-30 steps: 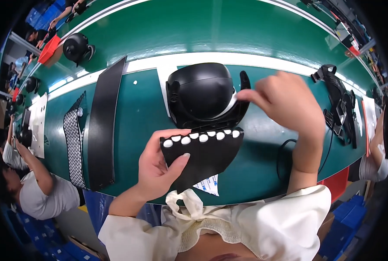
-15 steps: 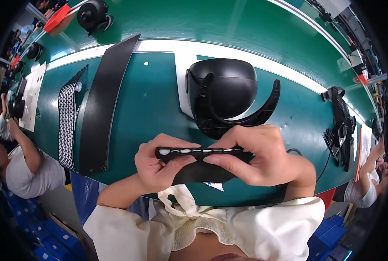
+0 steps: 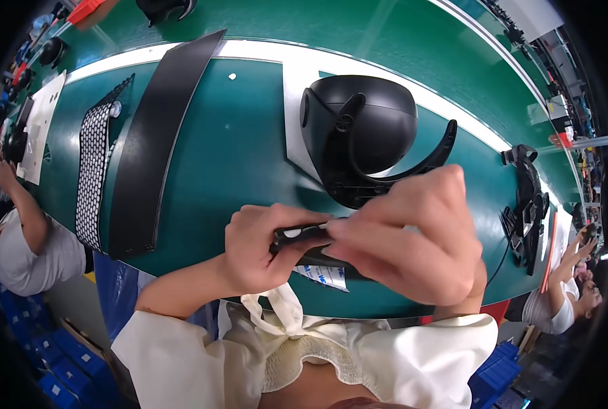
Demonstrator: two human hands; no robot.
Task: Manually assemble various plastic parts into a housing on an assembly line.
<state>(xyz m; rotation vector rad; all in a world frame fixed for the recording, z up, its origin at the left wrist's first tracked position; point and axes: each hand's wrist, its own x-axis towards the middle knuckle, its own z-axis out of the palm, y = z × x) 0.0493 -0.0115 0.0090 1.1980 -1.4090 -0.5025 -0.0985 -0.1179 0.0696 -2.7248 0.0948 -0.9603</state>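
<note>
My left hand (image 3: 259,249) pinches a short black strip (image 3: 287,235) with white oval pads along its edge, held over the table's near side. My right hand (image 3: 413,238) is closed, thumb and fingertips pressed together against the strip's right part; what lies between them is hidden. Below the strip, a piece of white film with blue print (image 3: 324,275) shows. Just beyond my hands a rounded black housing (image 3: 382,116) stands with a curved black arm (image 3: 443,150) around its front.
A long black panel (image 3: 160,143) lies to the left, beside a black sheet dotted with white ovals (image 3: 94,153). Black straps with a cable (image 3: 525,198) lie at the right. A white rail (image 3: 263,51) crosses the green table. People work at both sides.
My right hand has turned and drawn left, covering most of the strip that stretched between both hands. More of the printed film shows below. The view has shifted slightly.
</note>
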